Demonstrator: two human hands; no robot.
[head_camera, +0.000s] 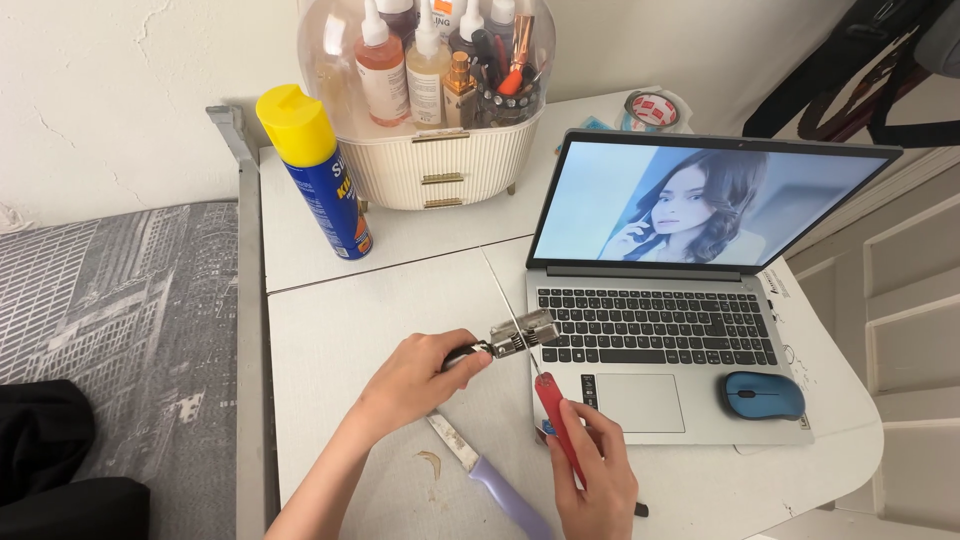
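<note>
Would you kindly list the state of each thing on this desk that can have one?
Laptop: lid open, screen on.
Spray can: upright, yellow cap on.
Organiser: dome shut, drawers shut.
Metal hinge: held in left hand.
Screwdriver: held in right hand, shaft against the hinge.
Knife: lying flat, untouched.
Mouse: resting beside the laptop.

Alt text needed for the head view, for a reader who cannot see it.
The left hand holds a small metal tool while the right hand works a red-handled screwdriver against it, on a white table beside an open silver laptop and a purple-handled knife.
</note>
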